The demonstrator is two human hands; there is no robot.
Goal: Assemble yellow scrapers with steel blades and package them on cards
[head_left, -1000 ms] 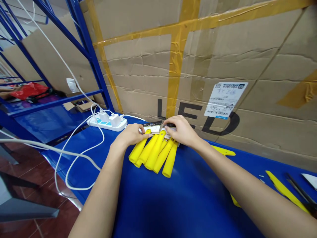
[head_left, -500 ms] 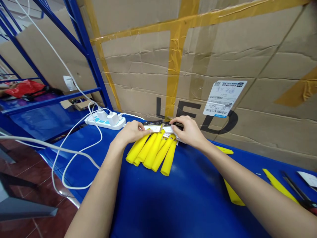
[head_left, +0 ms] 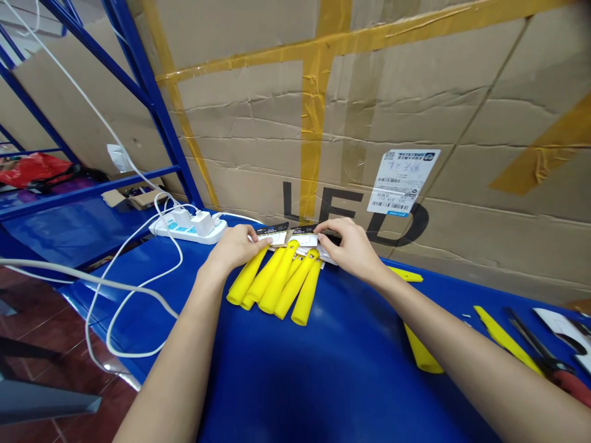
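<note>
Several yellow tapered hollow tubes lie fanned on the blue tabletop, open wide ends toward me. At their narrow ends are black-and-white printed cards, with a small gap between two of them. My left hand pinches the left card between thumb and fingers. At the far side of the bundle, my right hand has its fingers bent over the right card's outer edge, thumb beneath. Other layers under the cards are mostly hidden.
A large cardboard box stands behind the blue table. A white power strip with loose cables lies left. At right are more yellow pieces, a dark tool with red handles and white cards.
The whole view has shifted slightly, so things sit further left. My right fingers have drawn back toward the right card's edge, showing more of its face. My left hand keeps its pinch.
</note>
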